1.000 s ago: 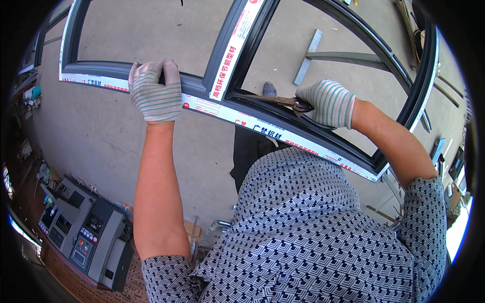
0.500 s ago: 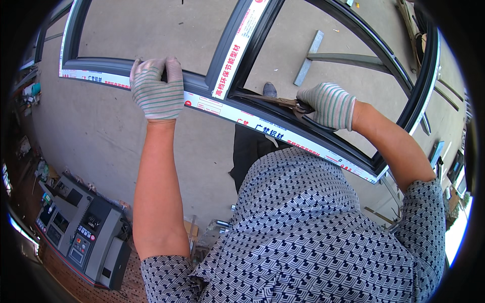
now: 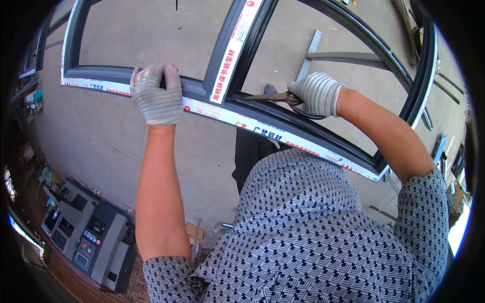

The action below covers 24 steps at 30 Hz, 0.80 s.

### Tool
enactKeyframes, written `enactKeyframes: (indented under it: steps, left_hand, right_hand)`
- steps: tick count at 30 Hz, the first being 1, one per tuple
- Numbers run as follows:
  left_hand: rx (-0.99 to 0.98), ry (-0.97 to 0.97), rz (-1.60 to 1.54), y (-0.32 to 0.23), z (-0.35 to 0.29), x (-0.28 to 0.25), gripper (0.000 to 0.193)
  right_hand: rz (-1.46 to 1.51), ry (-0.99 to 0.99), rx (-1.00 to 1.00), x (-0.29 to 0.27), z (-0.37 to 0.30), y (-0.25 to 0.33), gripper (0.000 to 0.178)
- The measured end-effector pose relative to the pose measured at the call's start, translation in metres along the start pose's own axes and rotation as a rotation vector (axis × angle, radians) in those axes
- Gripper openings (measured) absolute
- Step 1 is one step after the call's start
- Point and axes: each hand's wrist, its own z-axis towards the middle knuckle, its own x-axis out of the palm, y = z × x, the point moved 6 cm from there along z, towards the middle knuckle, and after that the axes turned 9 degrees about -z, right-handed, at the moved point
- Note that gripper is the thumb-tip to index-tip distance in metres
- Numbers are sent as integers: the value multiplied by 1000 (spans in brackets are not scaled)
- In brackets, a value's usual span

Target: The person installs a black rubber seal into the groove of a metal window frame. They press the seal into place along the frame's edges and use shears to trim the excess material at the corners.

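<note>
A dark grey window frame (image 3: 191, 88) with printed white protective film spans the view in front of me. My left hand (image 3: 157, 96), in a striped knit glove, is closed over its near rail, left of the upright divider (image 3: 222, 76). In my right hand (image 3: 317, 95), gloved alike, is a pair of scissors (image 3: 275, 97) with worn metal blades. The blades point left along the inner edge of the near rail, their tips at the corner beside the divider. A black strip (image 3: 316, 116) shows below my right hand; whether I hold it too is unclear.
A grey machine with a control panel (image 3: 83, 252) stands at lower left. Beyond the frame's right opening, a metal stand (image 3: 348, 59) with a crossbar rests on the concrete floor (image 3: 101, 151). Clutter (image 3: 33, 98) lines the left edge.
My right hand and the scissors have shifted left and slightly away from me, bringing the blades deeper into the corner by the divider. My left hand keeps its place on the rail.
</note>
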Motion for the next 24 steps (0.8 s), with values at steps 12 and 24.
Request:
enactKeyframes:
  steps: [12,24]
  left_hand:
    - [37,-46,-12,-4,-1,-3,23]
    - [12,-17,-1,-4,0,-2,26]
  right_hand:
    - [154,-139,22,10,-24,-13,29]
    - [230,-113,40,10,-16,-10,22]
